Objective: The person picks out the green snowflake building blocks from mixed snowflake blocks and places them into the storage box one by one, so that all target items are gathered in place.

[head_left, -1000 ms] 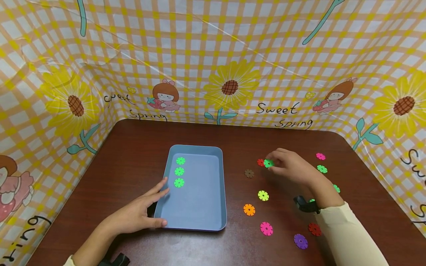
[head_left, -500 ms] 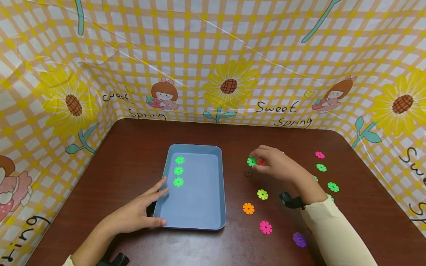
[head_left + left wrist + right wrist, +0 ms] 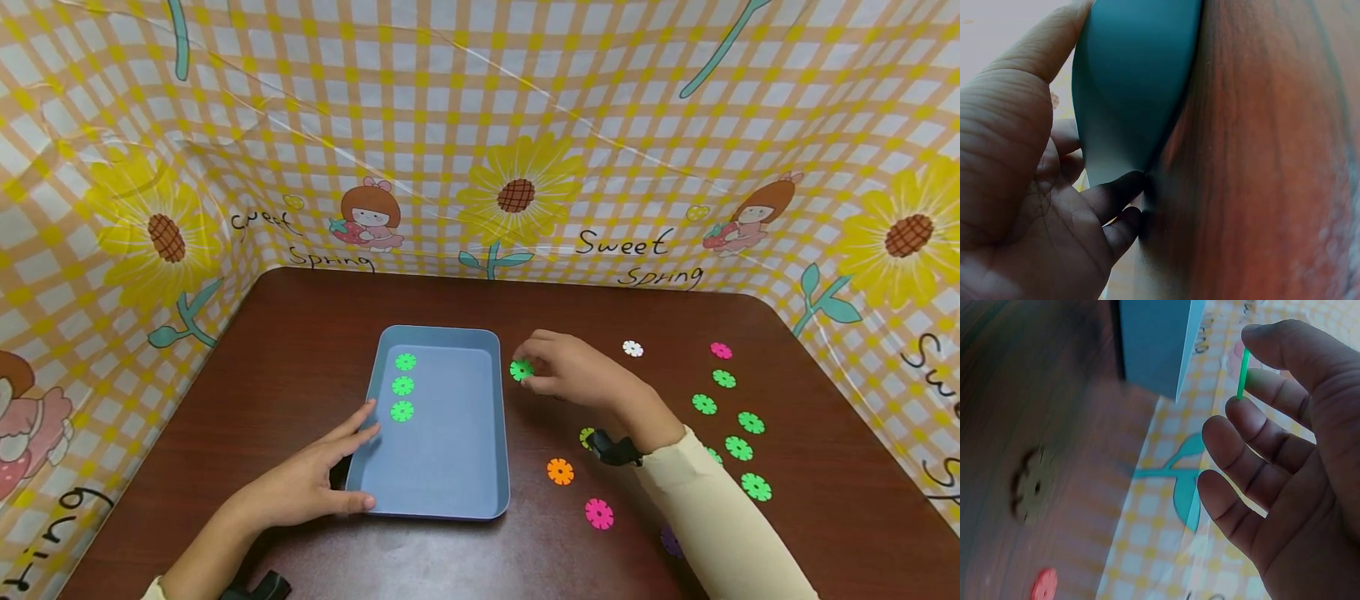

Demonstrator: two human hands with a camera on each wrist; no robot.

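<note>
In the head view a blue tray (image 3: 456, 467) lies on the brown table, with three green notched discs (image 3: 402, 386) in a column along its left side. My left hand (image 3: 307, 483) rests against the tray's left wall, fingers spread and thumb at the near-left corner; the left wrist view has fingertips (image 3: 1125, 187) touching the tray's outer side (image 3: 1135, 69). Just right of the tray, my right hand (image 3: 581, 367) pinches another green notched disc (image 3: 521, 371) above the table. Edge-on, that green disc (image 3: 1244, 374) shows between thumb and fingers in the right wrist view.
Several green discs (image 3: 738, 448) lie on the right, near a pink disc (image 3: 721, 351) and a white disc (image 3: 633, 348). Orange (image 3: 560, 472) and pink (image 3: 599, 514) discs lie nearer. Brown (image 3: 1036, 487) and red (image 3: 1044, 585) discs appear in the right wrist view. Patterned cloth (image 3: 517, 108) surrounds the table.
My right hand has moved left with the green disc, from above the red disc to beside the tray's right wall. My left hand and the tray have stayed put.
</note>
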